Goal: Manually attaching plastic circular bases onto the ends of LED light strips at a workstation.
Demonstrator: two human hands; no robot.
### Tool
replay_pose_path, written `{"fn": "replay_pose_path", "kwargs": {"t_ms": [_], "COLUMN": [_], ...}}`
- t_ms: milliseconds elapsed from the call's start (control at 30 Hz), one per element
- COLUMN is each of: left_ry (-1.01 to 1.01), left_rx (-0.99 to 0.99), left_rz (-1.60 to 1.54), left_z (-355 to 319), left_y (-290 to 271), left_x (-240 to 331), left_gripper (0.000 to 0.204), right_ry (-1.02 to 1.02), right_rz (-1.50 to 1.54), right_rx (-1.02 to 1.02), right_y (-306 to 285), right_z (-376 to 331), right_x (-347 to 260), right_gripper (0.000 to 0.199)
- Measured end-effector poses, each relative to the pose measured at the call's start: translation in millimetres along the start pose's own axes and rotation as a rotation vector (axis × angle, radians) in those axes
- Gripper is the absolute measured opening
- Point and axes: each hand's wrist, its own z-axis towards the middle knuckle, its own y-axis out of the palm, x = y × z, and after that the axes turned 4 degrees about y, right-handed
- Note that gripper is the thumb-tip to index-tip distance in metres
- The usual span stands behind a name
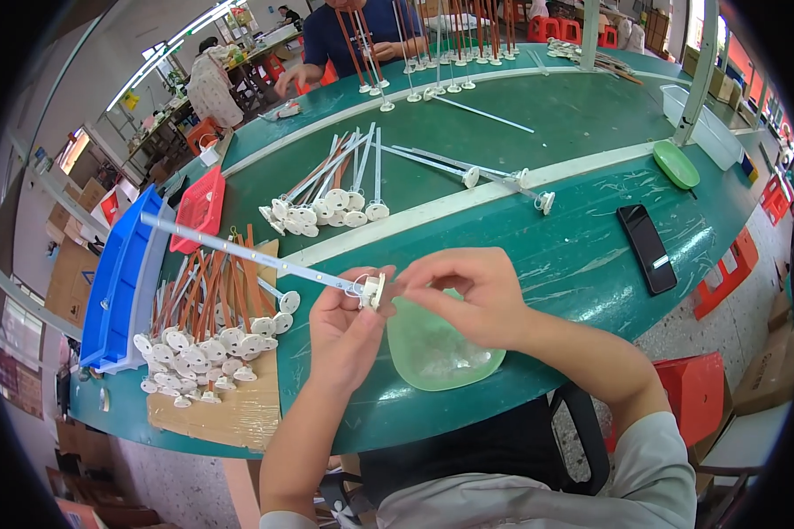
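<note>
My left hand (pixel 346 342) grips a white round base (pixel 373 290) with a long LED strip (pixel 247 253) standing out from it toward the upper left. A thin wire loop shows beside the base. Fingertips of my right hand (pixel 481 295) are pinched together just right of the base's face; what they hold, if anything, is too small to make out. Below my right hand is a translucent green bowl (pixel 441 363), its contents unclear. To the left, a pile of similar strips with white bases (pixel 205 348) lies on a cardboard sheet (pixel 229 410).
Another bundle of strips (pixel 326 198) rests beyond the white divider, with loose ones beside it. At left are a blue bin (pixel 119 291) and a red basket (pixel 200 207). A black phone (pixel 647 247) and a green dish (pixel 676 165) lie right. Across the table sits a person (pixel 348 40).
</note>
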Motion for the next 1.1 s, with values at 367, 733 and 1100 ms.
{"fn": "replay_pose_path", "kwargs": {"t_ms": [367,733,1100], "left_ry": [-0.024,-0.075,-0.042], "left_rx": [-0.132,-0.143,-0.021], "left_rz": [-0.293,-0.323,-0.223], "left_z": [-6.3,-9.3,-3.8], "left_y": [11.1,7.8,12.1], "left_x": [-3.4,-3.4,0.2], "left_gripper": [0.047,0.046,0.037], "right_ry": [-0.528,-0.560,-0.708], "right_rz": [-0.340,-0.352,-0.536], "right_rx": [0.112,0.098,0.031], "right_y": [12.0,11.0,5.6], "right_z": [-9.0,-9.5,1.4], "right_x": [7.5,6.1,9.0], "right_gripper": [0.023,0.023,0.028]}}
